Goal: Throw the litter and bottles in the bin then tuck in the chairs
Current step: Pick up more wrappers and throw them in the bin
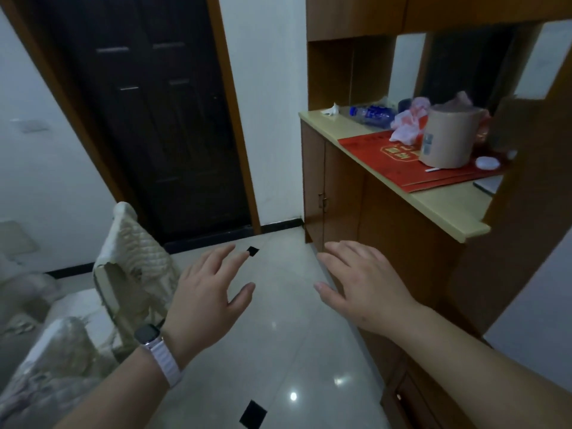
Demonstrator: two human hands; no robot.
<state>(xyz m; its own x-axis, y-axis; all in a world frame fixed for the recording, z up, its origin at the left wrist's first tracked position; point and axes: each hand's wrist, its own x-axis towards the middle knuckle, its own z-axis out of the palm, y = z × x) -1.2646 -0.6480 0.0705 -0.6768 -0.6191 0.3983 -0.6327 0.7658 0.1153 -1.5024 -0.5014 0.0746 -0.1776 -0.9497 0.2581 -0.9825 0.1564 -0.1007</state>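
A clear plastic bottle with a blue label [370, 113] lies on its side at the back of the cabinet counter [445, 209], next to a crumpled white scrap [331, 110] and a pink-and-white plastic bag [408, 123]. A chair with a quilted cream cover [133, 258] stands at the left. My left hand [207, 292], with a watch on its wrist, and my right hand [362, 283] hover over the floor with fingers spread, holding nothing. No bin is in view.
A beige cylindrical container [450, 139] and a small white disc [487, 163] sit on a red sheet [399, 162] on the counter. A dark door [161, 119] is ahead. Covered furniture [46, 360] fills the lower left. Glossy tiled floor [278, 351] runs between cabinet and chair.
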